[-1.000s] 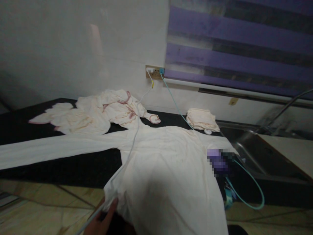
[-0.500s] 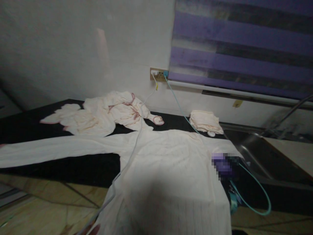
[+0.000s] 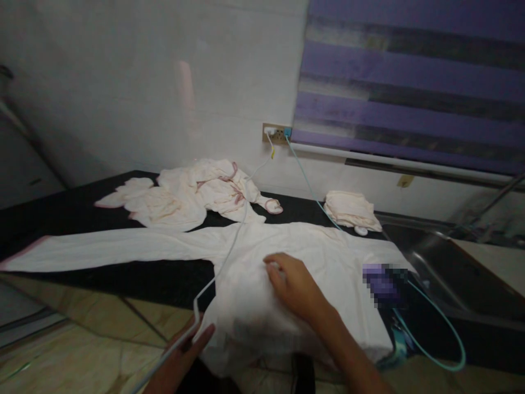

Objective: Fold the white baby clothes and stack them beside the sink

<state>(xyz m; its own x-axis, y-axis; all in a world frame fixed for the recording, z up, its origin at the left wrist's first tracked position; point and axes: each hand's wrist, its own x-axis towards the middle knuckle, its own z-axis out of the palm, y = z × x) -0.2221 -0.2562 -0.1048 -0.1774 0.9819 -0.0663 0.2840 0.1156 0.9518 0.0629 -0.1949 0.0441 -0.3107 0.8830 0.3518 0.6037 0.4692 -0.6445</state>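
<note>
Head view, taken left to right. Saw a long white sleeve (image 3: 123, 245) stretched flat over the black counter (image 3: 172, 282), up and left of the left hand (image 3: 180, 358). Found that hand low down, narrowed at the lower left edge of the white garment (image 3: 336, 268), apparently holding it, with the white cable (image 3: 204, 290) running across the fingers. Noted a rumpled heap of pale clothing (image 3: 184, 197) beyond, straight above the left hand. Saw the garment spread between both hands and on past the right hand (image 3: 295, 282). Found the right hand half curled over the chest; could not tell whether pinching cloth or merely resting on it. Noted this hand as newly arrived, out of sight half a second ago, and the lower edge as now drawn up into view. Took that to mean handling with both hands at once, probably with the bottom doubled back toward the chest. Saw a folded pale stack (image 3: 350, 209) beyond and right of the right hand, a pixelated purple object (image 3: 379, 282) nearer on that side, and a metal sink (image 3: 430, 251) farthest right.
</note>
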